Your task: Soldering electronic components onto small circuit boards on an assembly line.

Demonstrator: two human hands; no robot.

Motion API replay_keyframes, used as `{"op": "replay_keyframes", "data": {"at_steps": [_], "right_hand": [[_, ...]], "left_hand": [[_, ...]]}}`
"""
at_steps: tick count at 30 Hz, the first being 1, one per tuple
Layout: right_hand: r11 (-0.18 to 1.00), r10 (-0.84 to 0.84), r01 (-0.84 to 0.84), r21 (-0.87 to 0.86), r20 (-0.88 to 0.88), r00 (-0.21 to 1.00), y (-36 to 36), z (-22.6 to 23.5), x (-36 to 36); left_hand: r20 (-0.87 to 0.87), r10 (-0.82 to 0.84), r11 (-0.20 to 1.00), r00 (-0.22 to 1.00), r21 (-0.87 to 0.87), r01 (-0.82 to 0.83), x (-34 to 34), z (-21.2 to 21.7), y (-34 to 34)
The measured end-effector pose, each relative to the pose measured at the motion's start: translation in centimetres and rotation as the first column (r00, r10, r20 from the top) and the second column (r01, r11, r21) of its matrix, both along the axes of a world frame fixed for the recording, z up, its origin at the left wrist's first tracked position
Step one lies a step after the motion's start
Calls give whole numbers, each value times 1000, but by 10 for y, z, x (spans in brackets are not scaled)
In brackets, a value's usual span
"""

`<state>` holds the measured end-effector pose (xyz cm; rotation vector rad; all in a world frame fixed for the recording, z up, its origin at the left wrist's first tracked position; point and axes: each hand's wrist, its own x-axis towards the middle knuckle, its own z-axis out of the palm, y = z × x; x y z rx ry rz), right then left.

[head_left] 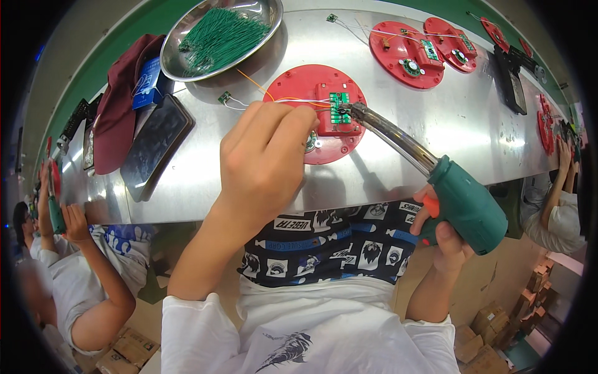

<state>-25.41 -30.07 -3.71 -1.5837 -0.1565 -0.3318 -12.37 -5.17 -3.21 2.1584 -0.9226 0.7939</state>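
Note:
A round red plastic disc (293, 78) lies on the metal bench in front of me, with a raised red block that carries a green circuit board (339, 100). Orange and white wires (299, 100) run to this board from the left, one ending at a small green board (225, 97). My left hand (268, 146) rests over the disc's left side, fingers pinched at the block's edge; what they hold is hidden. In my right hand (445, 227) is a green soldering gun (470, 202), a finger by its orange trigger. Its tip meets the board.
A steel bowl (277, 19) of green wires stands far left, beside a maroon cap (121, 103), a blue box (148, 84) and a dark phone (156, 146). More red discs (398, 47) lie far right, near a black tray (507, 81). Co-workers sit on both sides.

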Motion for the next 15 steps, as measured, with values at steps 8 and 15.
{"op": "replay_keyframes", "data": {"at_steps": [8,15], "right_hand": [[999,-11,10,-31,-9,1000,-2,1,-1],[999,-39,39,10,4,999,1,1,-2]], "left_hand": [[50,-29,1000,998,8,28,1,1,-4],[-20,-27,999,999,20,27,1,1,-3]]}}
